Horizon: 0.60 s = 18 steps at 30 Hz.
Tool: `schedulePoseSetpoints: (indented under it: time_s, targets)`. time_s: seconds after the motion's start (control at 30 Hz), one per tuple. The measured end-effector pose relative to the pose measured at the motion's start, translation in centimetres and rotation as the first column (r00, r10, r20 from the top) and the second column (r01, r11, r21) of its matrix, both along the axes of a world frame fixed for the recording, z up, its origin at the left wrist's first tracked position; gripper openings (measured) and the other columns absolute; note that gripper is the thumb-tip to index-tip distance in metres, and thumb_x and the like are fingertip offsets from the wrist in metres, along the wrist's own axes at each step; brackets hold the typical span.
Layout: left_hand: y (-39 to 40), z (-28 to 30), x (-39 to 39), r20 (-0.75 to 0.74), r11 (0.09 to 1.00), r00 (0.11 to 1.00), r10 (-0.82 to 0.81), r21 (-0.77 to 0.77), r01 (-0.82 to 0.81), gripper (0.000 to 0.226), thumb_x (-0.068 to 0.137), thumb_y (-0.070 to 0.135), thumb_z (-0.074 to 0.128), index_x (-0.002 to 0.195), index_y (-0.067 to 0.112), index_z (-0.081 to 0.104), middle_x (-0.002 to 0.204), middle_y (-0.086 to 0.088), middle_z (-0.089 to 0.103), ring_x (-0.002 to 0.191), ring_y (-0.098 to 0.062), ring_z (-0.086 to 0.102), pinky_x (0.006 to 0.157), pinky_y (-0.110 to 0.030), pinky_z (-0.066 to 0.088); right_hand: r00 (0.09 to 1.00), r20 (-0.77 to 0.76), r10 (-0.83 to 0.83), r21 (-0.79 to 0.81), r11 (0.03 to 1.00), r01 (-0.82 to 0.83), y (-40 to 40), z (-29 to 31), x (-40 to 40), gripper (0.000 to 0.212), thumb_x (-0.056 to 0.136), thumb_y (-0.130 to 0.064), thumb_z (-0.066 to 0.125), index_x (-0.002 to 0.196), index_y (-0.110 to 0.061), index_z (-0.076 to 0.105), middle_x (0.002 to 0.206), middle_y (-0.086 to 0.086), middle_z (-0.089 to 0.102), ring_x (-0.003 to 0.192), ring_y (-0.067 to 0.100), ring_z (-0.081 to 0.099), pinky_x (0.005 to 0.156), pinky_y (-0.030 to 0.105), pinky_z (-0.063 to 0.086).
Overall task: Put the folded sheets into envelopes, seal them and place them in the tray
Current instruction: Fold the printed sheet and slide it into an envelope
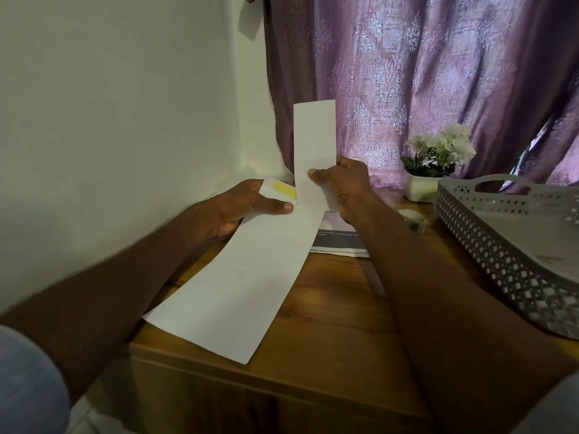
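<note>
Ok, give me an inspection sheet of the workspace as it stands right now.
Surface: wooden table, bare at the near edge.
Job's things: long white envelope in left hand, yellow strip showing on its flap; folded sheet upright in right hand, lower end at the envelope's mouth; grey tray at right, inside mostly hidden.
Clutter: printed leaflet under the right arm; small potted flowers; small pale object, unclear.
Hands: both gripping paper.
Cables: nothing seen.
Surroundings: white wall, purple curtain.

1 head camera looks forward and down, close over table [329, 308].
</note>
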<state>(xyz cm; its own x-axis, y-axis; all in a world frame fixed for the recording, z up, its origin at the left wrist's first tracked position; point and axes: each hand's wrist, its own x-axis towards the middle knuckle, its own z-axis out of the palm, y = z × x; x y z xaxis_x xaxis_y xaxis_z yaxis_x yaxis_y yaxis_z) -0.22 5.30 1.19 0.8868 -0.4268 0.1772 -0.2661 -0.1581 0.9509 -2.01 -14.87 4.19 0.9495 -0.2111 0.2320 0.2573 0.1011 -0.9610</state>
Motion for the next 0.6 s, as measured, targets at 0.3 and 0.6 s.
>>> schedulePoseSetpoints:
  time_s: [0.3, 0.6]
  targets:
    - [0.04, 0.09, 0.52, 0.035, 0.999, 0.999, 0.014, 0.04, -0.015, 0.047, 0.093, 0.012, 0.073, 0.138, 0.016, 0.059, 0.132, -0.006, 0.07, 0.121, -0.022, 0.066, 0.095, -0.026, 0.055, 0.999, -0.028, -0.044, 0.051, 0.998, 0.045, 0.07, -0.11, 0.03, 0.031, 0.077, 0.01, 0.081, 0.102, -0.004, 0.069, 0.085, 0.001, 0.069, 0.073, 0.016, 0.066, 0.061, 0.024, 0.057]
    - [-0.18, 0.18, -0.35, -0.008, 1.0, 1.0, -0.019, -0.002, 0.019, 0.045, 0.088, 0.015, 0.076, 0.131, 0.018, 0.063, 0.123, -0.004, 0.075, 0.112, -0.023, 0.072, 0.094, -0.033, 0.059, 0.999, -0.049, -0.002, 0.063, 0.998, 0.005, 0.78, 0.01, -0.19, 0.022, 0.078, 0.003, 0.084, 0.082, -0.011, 0.067, 0.083, 0.001, 0.071, 0.071, 0.016, 0.068, 0.052, 0.02, 0.054]
